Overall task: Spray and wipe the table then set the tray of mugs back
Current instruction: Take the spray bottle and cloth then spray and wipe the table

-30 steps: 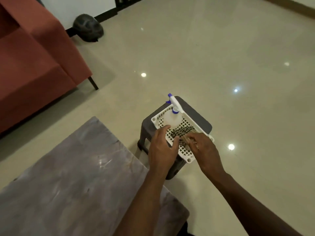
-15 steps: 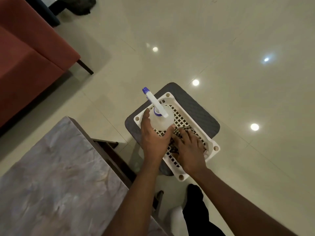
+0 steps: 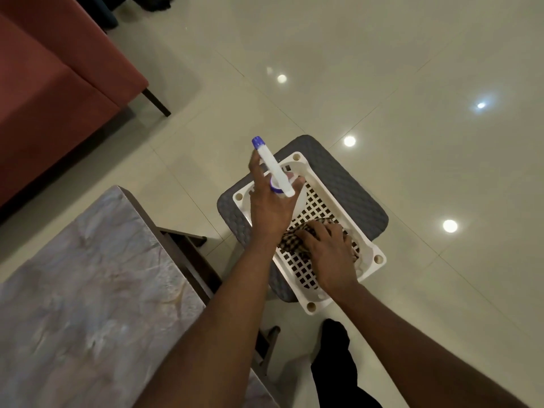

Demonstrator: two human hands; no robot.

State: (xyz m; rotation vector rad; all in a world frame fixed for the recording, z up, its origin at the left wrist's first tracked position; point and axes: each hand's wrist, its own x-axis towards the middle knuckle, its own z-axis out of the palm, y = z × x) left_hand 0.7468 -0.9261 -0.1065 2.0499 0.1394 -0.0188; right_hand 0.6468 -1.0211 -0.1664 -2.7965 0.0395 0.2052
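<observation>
- Two hands at work over one basket. Left hand [image 3: 269,207] has its fingers wrapped round the neck of the spray bottle [image 3: 273,169], thumb on the far side; white head and blue nozzle point up and away toward the floor. Grip sits high, just under the trigger, likely so the same hold can fire it.
- Right hand [image 3: 329,251] lies palm-down on the checked cloth [image 3: 290,240], fingers curled into the fabric. Gathering it, by the look; whether it is pinched clear of the mesh I cannot tell.
- Bottle's body is hidden behind the left hand, so I cannot say if it is lifted or standing in the basket.
- White basket [image 3: 374,254] has a lattice floor and a low rim, and rests on a dark grey stool [image 3: 353,184], overhanging it at the near corner. Supplies parked just beside the work, within arm's reach.
- Table [image 3: 88,275], marbled grey top, sits to the person's left; its corner is close to the stool with a narrow gap between. Top shows bare; no tray of mugs in view.
- Judged stage: fetching tools, spraying not yet begun.
- Room to move: open tiled floor [image 3: 382,69] beyond and to the right; red sofa [image 3: 53,92] stands well apart at far left. Watch the basket rim and table corner on the swing across.
</observation>
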